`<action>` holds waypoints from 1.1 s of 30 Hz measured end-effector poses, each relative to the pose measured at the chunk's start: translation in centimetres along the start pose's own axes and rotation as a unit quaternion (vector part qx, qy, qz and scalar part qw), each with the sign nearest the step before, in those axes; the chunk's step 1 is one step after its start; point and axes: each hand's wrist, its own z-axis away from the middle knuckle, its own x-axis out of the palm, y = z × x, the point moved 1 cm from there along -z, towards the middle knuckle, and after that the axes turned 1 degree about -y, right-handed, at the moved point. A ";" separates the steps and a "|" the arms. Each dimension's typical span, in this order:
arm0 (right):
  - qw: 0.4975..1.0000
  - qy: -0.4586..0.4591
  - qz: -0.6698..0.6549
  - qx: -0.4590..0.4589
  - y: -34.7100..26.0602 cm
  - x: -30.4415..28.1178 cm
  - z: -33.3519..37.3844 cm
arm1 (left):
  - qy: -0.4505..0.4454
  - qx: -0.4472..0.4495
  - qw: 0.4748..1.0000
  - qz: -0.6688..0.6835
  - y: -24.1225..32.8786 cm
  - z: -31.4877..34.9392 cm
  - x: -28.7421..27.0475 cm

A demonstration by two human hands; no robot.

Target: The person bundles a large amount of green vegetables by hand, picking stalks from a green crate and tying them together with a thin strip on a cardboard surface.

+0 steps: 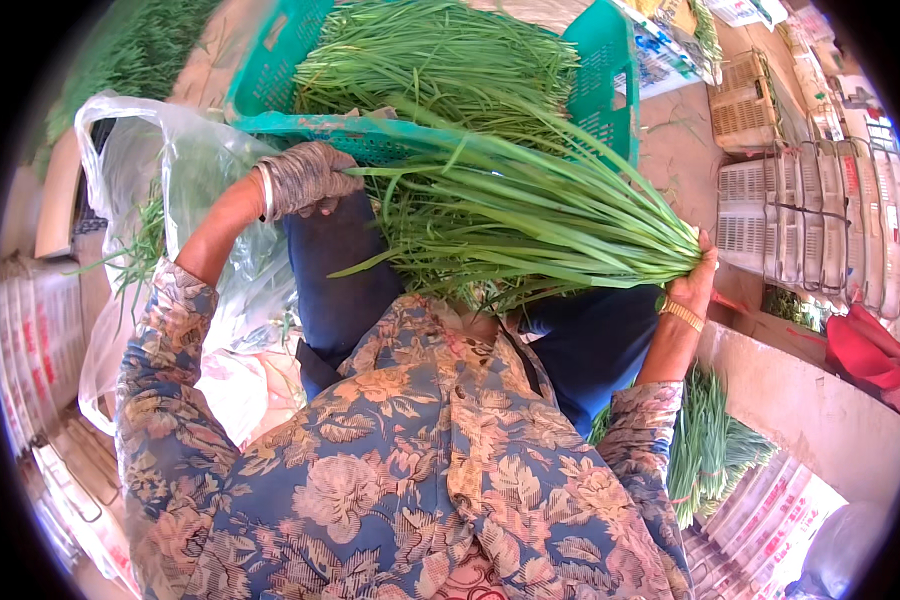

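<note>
A thick bunch of long, flat-leaved garlic chives (560, 220) stretches across my lap, its pale cut ends to the right and leaf tips fanning left. My right hand (697, 275), bare with a gold-coloured watch band at the wrist, is closed around the stem ends. My left hand (315, 180) wears a dirty grey knit glove and is held over my left knee, fingers curled. One leaf tip reaches its fingers, but whether they pinch it is unclear. Just beyond both hands, a green plastic crate (602, 80) holds a heap of more chives (430, 60).
A clear plastic bag (160, 130) with loose green scraps hangs open at my left. Stacked pale crates (820, 220) stand at the right. Tied chive bundles (705, 440) lie by my right elbow, near a low wall (800, 390). More greens (135, 60) are at far left.
</note>
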 end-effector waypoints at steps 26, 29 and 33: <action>0.968 -0.183 0.167 -0.042 5.4 12.1 10.4 | 0.250 0.454 0.855 -0.026 15.9 -1.7 5.3; 0.965 -0.246 0.071 0.051 6.9 14.2 11.9 | -0.042 0.388 0.898 0.203 16.7 -4.3 6.2; 0.968 -0.231 0.063 0.080 6.3 14.3 13.3 | -0.336 0.245 0.785 0.459 14.3 -5.7 9.5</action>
